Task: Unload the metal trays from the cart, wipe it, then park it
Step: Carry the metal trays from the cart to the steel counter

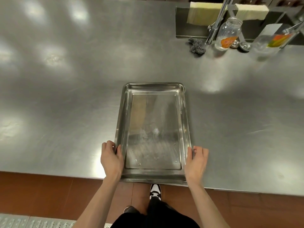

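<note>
An empty rectangular metal tray (153, 129) lies on the steel counter (65, 96), its near end at the counter's front edge. My left hand (111, 159) grips the tray's left rim near the front corner, thumb inside the rim. My right hand (196, 162) grips the right rim opposite, thumb over the edge. The tray holds a few water drops and smears. The cart is out of view.
At the back right are a sink (189, 32) with a tap (217, 22), two glass jars (227, 34), a steel scouring pad (196, 46) and sponges (204, 11). Red floor tiles and a floor grate (32, 222) lie below the counter edge.
</note>
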